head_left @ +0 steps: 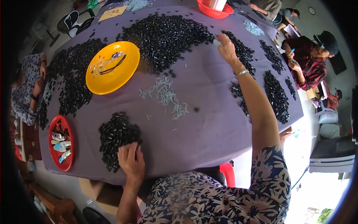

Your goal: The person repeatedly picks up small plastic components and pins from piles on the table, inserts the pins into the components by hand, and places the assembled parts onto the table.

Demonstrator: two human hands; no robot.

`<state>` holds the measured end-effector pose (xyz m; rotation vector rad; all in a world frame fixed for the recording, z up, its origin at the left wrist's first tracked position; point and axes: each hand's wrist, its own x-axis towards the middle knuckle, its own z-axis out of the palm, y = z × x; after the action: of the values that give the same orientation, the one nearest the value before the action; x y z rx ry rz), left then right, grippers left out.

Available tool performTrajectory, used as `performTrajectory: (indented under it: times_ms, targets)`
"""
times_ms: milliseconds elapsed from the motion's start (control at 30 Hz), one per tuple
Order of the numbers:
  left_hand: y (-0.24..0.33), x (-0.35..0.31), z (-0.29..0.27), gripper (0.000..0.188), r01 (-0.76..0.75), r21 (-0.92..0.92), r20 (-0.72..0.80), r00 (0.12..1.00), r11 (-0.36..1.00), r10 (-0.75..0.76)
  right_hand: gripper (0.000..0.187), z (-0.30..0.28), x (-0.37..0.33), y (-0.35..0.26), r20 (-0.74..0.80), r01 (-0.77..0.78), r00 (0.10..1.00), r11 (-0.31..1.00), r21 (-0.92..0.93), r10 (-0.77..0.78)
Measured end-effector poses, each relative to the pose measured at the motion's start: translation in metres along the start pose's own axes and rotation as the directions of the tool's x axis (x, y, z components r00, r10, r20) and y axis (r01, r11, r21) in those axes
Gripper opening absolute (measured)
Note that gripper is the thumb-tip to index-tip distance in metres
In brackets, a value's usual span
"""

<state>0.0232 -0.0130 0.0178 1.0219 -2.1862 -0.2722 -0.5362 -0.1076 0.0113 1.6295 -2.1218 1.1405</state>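
My left hand (pixel 131 161) rests at the near edge of a small heap of short, shiny black tube-like pieces (pixel 115 136). Its fingers are bent and slightly apart, touching the pieces, with none clearly held. Stretched far out, my right hand (pixel 226 48) is closed, with a small pale thing (pixel 217 42) at its fingertips; its kind is unclear. The hand is between the large black heap (pixel 164 39) and a narrower black heap (pixel 240 52). Thin, clear little sticks (pixel 164 93) lie scattered mid-table.
A yellow plate (pixel 102 84) holds clear bits and dark strips. The red tray (pixel 52 140) at left carries blue-and-white tools. A red basin (pixel 214 13) stands at the far edge. More black heaps (pixel 275 97) lie right. People sit around the purple-covered table (pixel 209 138).
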Motion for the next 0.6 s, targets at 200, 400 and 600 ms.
performTrajectory:
  times_ms: [200,400,600]
  targets:
    - [-0.003,-0.002,0.001,0.031,0.123,-0.015,0.046,0.991,0.992,-0.122,0.03,0.069,0.077,0.071,0.113,0.287,0.957,0.813,-0.506,-0.268]
    - [-0.001,-0.001,-0.004,0.042,0.227,0.038,0.092,0.969,0.973,-0.23,0.037,0.107,0.122,0.126,0.306,0.42,0.907,0.609,-0.673,-0.289]
    - [0.001,0.003,-0.003,0.034,0.217,0.091,0.101,0.969,0.972,-0.226,0.051,0.107,0.081,0.089,0.173,0.506,0.71,0.323,-0.8,-0.682]
